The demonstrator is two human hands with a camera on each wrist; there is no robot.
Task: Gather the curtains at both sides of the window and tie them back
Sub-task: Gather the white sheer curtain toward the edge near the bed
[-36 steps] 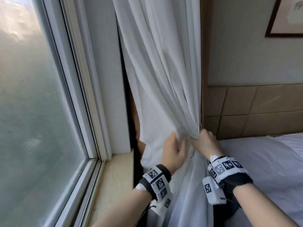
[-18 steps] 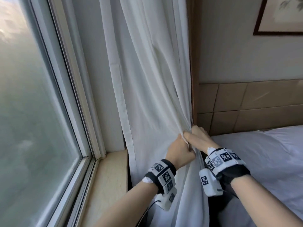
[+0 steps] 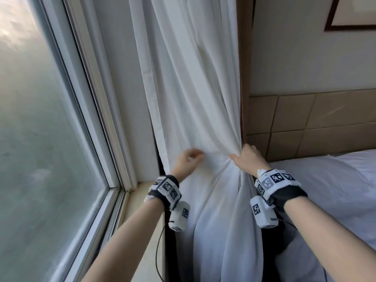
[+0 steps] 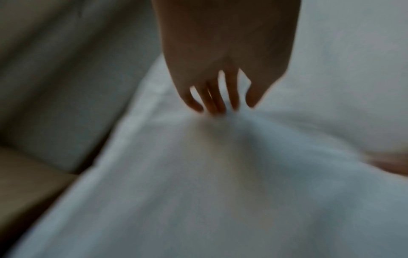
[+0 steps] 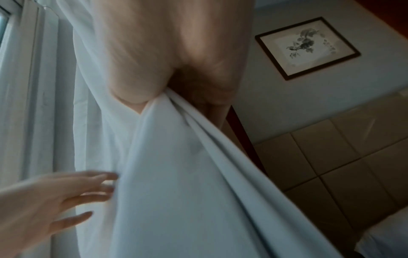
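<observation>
The fingers of the right hand were closed around a bunch of the white curtain, and the folds ran out from this grip toward 11 o'clock in the head view. In the right wrist view the cloth came out from between the thumb and the curled fingers. The left hand was at 9 o'clock from the right hand, well apart from it. Its fingers were spread and quite straight, the tips touched the curtain and held nothing; this view was blurred. The curtain hung at the right side of the window, between the white window frame and a brown wooden post. A beige windowsill was at 7 o'clock from the left hand. A bed with white sheets was at 3 o'clock from the right hand, with a tan padded headboard above it. A framed picture hung on the wall.
</observation>
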